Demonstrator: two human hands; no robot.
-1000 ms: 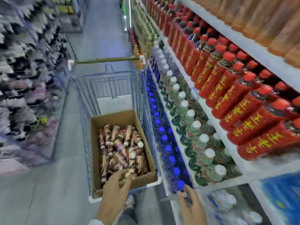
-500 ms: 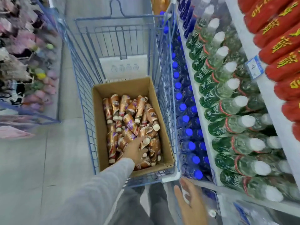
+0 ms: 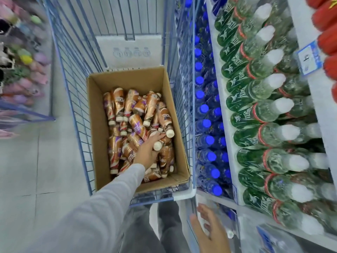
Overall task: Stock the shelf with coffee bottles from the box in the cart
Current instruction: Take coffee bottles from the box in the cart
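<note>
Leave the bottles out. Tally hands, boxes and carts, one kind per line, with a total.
hands: 2, the left hand gripping a coffee bottle in the box, the right hand open by the shelf
cardboard box: 1
wire cart: 1
total: 4

Pale tiled floor (image 3: 36, 161), blurred merchandise rack (image 3: 18, 70) left

Blue shelf tag (image 3: 309, 58) reads 4; other labels too blurred.

Matt cardbd box (image 3: 98, 125), glossy plastic coffee bottles (image 3: 118, 103), metal-wire cart (image 3: 82, 61).
</note>
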